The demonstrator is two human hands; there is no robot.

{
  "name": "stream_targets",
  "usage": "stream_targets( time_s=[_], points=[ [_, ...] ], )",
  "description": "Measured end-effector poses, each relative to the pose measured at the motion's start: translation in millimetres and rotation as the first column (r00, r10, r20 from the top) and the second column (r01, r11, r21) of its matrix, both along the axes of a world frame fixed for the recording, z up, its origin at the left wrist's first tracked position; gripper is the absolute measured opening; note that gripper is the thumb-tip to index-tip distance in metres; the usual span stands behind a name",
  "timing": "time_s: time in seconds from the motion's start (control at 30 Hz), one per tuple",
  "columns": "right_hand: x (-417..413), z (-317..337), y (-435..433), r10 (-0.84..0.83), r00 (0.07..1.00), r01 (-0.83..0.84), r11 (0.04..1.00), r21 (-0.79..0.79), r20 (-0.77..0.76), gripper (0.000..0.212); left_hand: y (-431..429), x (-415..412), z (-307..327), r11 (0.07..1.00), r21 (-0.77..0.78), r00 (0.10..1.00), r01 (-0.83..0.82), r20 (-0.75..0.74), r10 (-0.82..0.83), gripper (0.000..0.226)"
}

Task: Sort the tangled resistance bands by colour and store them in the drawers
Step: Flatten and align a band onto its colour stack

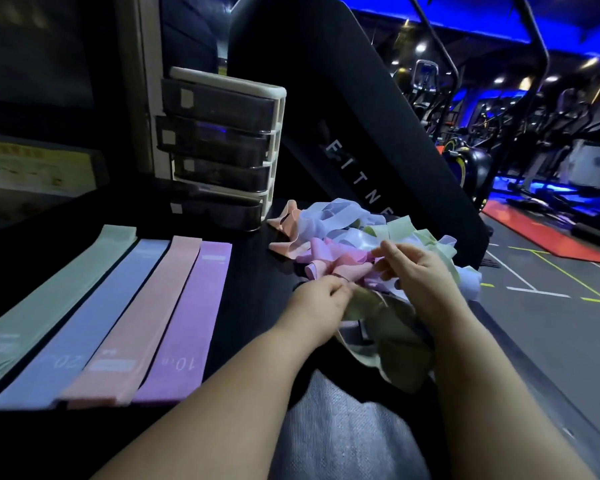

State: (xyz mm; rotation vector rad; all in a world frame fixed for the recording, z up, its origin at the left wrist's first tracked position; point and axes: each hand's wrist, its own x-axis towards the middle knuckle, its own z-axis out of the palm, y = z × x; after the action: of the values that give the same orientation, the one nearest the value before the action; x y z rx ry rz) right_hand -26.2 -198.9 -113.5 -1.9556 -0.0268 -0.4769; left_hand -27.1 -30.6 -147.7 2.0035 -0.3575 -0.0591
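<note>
A tangled heap of pastel resistance bands (347, 233) lies on the dark surface, right of centre. My left hand (321, 296) pinches a green band (385, 327) that hangs from the heap's near side. Just right of it, my right hand (420, 275) grips bands in the heap with curled fingers. Flat bands lie side by side at the left: green (45, 299), blue (84, 320), pink (139, 317) and purple (191, 317). A white drawer unit (222, 147) with dark translucent drawers stands behind; its bottom drawer is pulled partly out.
A large black machine panel (354, 116) with white lettering rises behind the heap. The surface's right edge drops to the gym floor (551, 306), with a red mat and exercise machines beyond. A dark wall stands at the far left.
</note>
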Motion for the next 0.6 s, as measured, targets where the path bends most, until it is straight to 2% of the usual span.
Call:
stream_targets(
  time_s=[0.17,0.27,0.37,0.5,0.57,0.6],
  points=[
    [-22,12,-2,0.143,0.988,-0.150,0.981,-0.124,-0.065,0.016,11,8,4,0.942,-0.334,0.990,-0.033,-0.139,-0.015,0.036],
    [-25,6,2,0.202,0.966,-0.231,0.956,-0.184,-0.160,0.012,17,9,9,0.882,-0.466,0.980,-0.068,-0.197,-0.028,0.024],
    [-21,3,3,0.124,0.985,-0.159,0.926,-0.341,-0.122,0.013,23,8,15,0.840,-0.539,0.980,-0.063,-0.193,-0.050,0.021],
    [-22,0,-3,0.019,1.000,-0.006,0.852,-0.523,0.018,0.009,33,3,26,0.719,-0.679,0.978,-0.148,-0.208,0.005,0.022],
    [-23,0,-2,0.039,0.999,-0.018,0.842,-0.540,0.027,0.013,40,2,30,0.658,-0.722,0.966,-0.214,-0.258,0.031,0.026],
    [-23,-1,0,0.063,0.998,-0.054,0.854,-0.517,0.000,0.023,42,2,32,0.646,-0.726,0.961,-0.236,-0.274,0.044,0.026]
  ],
)
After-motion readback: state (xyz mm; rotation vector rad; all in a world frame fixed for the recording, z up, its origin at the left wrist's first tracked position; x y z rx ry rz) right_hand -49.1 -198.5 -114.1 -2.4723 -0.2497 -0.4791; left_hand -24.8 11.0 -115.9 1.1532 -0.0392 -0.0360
